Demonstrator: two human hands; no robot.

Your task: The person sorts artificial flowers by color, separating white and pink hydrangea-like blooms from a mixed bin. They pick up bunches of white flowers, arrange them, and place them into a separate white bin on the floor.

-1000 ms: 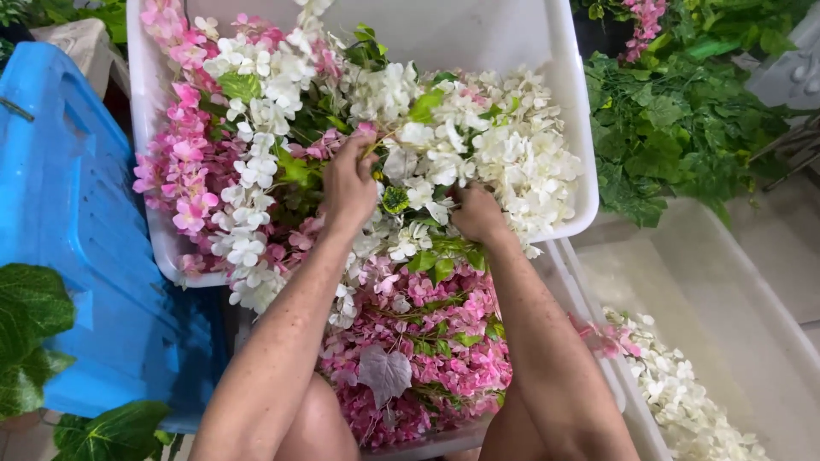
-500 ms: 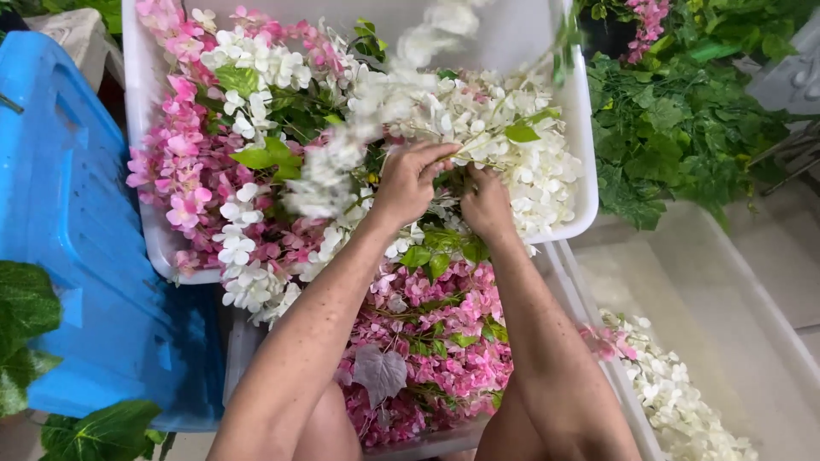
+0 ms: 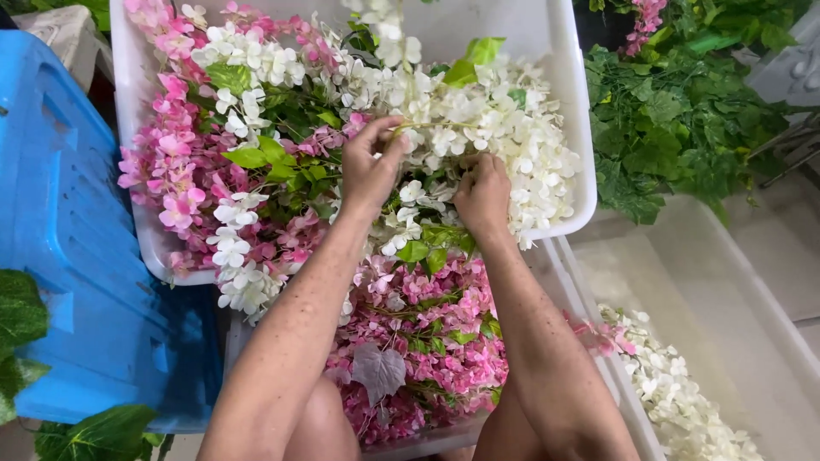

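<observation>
Scene is evenly lit by soft, bright daylight; only faint shadows are cast among the blooms. White flowers (image 3: 478, 128) are slightly blown out, detail lost. Motion blur is seen at the top-edge sprig (image 3: 380, 21); centre is held sharp.

White bin (image 3: 571, 128); white blossom sprays (image 3: 478, 119) massed on its right side, pink blossom sprays (image 3: 175, 183) along its left, green leaves (image 3: 282, 158) between. Second bin (image 3: 444, 440) below: deep pink blossoms (image 3: 436, 341), one greyish-mauve leaf (image 3: 378, 369), scattered green leaves. Third bin (image 3: 743, 299), translucent white, with white flowers (image 3: 675, 384). Blue plastic crate (image 3: 77, 256), solid colour. Dark green foliage (image 3: 675, 111) at upper right, glossy green leaves (image 3: 21, 316) at lower left.
</observation>
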